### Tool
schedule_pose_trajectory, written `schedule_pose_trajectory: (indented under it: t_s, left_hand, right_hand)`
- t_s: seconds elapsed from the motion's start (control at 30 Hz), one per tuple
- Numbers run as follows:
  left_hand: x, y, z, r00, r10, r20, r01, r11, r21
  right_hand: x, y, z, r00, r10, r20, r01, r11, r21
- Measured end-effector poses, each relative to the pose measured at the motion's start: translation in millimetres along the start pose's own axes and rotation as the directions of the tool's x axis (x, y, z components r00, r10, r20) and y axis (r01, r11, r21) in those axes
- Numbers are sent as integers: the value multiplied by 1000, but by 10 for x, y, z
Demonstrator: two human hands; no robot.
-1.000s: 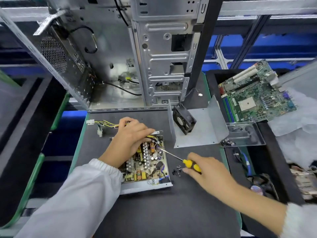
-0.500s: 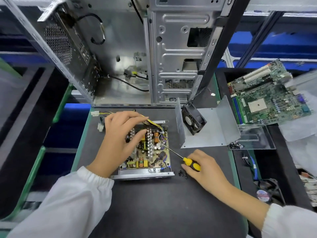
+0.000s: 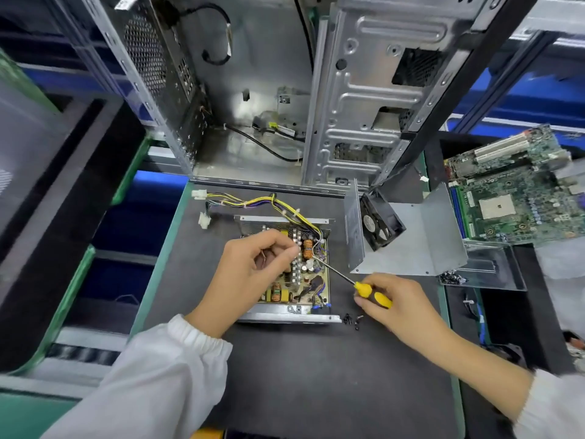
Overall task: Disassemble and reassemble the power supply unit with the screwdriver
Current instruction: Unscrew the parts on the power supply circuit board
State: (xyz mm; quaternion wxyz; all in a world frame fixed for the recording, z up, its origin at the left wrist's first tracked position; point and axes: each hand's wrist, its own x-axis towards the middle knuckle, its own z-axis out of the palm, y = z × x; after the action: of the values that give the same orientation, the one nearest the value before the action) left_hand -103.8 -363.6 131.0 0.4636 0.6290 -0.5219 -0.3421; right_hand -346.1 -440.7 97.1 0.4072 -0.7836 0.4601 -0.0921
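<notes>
Left hand [image 3: 253,274] has lifted off the open power supply unit [image 3: 294,270] at mat centre, fingers now curled loosely, pinching nothing I can tell. Right hand [image 3: 395,307] grips the screwdriver [image 3: 354,283], tip on the board's right edge. Loose screws [image 3: 351,320] near; cover with fan [image 3: 402,236] right. Disassembly ongoing.

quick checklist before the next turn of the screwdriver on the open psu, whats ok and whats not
1. Screwdriver gripped: ok, the right hand holds its yellow handle.
2. Tip seated on a screw: cannot tell, the tip ends among parts at the board edge and no screw head shows.
3. Unit steadied: cannot tell, the left hand is curled above the board; contact is unclear.
4. Cover out of the way: ok, it lies to the right with the fan.
5. Loose screws safe: ok, they lie on the mat beside the unit, under the right hand.
6. Cables clear of the shaft: ok, they trail back left.
</notes>
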Motion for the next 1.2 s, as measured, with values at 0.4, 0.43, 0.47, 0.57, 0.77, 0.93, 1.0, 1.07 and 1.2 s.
schedule_pose_trajectory:
  t_s: [0.4, 0.43, 0.47, 0.57, 0.77, 0.93, 1.0, 1.07, 1.2]
  left_hand:
    - [26, -58, 4, 1000, 14, 15, -15, 992, 123]
    - [24, -59, 1, 1000, 12, 15, -14, 993, 120]
    - [19, -57, 0, 1000, 10, 17, -12, 993, 116]
    - [10, -47, -5, 1000, 1, 13, -3, 995, 100]
    - [21, -25, -34, 999, -28, -22, 28, 1000, 11]
    - [15, -42, -50, 999, -42, -19, 42, 999, -4]
    - [11, -53, -61, 999, -49, -18, 49, 999, -10]
    - [13, -63, -76, 998, -60, -19, 60, 998, -19]
    - [12, -63, -105, 998, -70, -12, 69, 997, -17]
  right_hand:
    - [-162, 264, 95, 981, -111, 158, 138, 976, -171]
    - [-156, 266, 99, 980, -125, 154, 156, 967, -203]
    - [-157, 261, 103, 976, -146, 159, 180, 958, -224]
    - [-159, 254, 115, 961, -192, 200, 245, 927, -284]
    - [-150, 260, 34, 965, -177, 193, 214, 958, -191]
    - [-116, 251, 15, 983, -94, 157, 110, 990, -91]
    - [-104, 243, 30, 982, -81, 173, 95, 993, -71]
    - [-100, 237, 41, 980, -81, 184, 95, 993, -67]
    - [-103, 206, 46, 981, -101, 167, 110, 993, -43]
